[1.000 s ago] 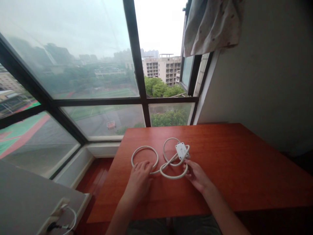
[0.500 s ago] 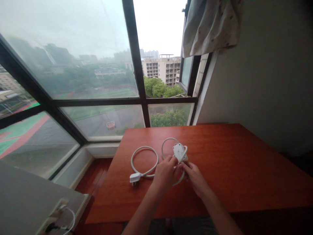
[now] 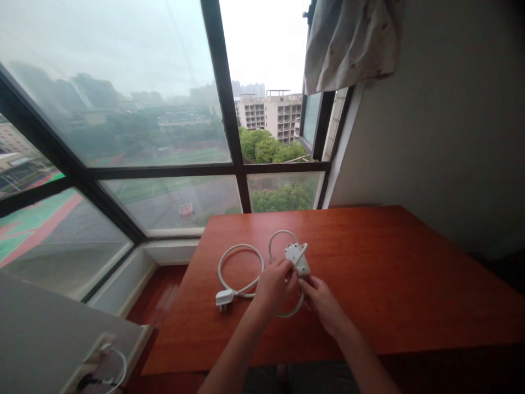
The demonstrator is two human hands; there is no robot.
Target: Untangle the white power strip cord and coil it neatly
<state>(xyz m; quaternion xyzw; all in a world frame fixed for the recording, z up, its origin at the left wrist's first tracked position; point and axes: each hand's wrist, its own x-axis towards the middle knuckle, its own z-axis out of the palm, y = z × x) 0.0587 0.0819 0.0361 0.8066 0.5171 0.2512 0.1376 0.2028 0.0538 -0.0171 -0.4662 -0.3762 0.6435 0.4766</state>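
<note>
Left hand (image 3: 274, 285) has crossed, over the last second, from the plug-end loop to the white block (image 3: 291, 253), which sits just beyond its fingertips. Those are drawn narrow where the cord (image 3: 219, 268) crosses the block; the right hand (image 3: 325, 302) has its fingertips close together at the near end (what either pinches, I cannot tell). Well left of the left fingers lies the plug (image 3: 224, 297). Good handling probably means steadying the block with one hand while easing, not tugging, the cord.
</note>
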